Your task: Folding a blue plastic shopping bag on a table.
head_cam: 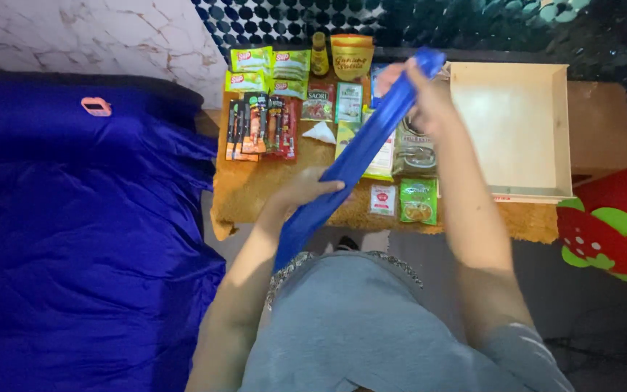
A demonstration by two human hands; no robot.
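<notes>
Blue folded cloth is stretched above the desk middle, left hand and right hand each in a closed grip on it; sachets lie unsorted, wooden tray empty.

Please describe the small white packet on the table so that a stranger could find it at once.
Start at the brown table covered with food sachets. Right of the row of dark stick packets lies the small white packet. Unlike its colourful printed neighbours, it is plain white and triangular.
</notes>
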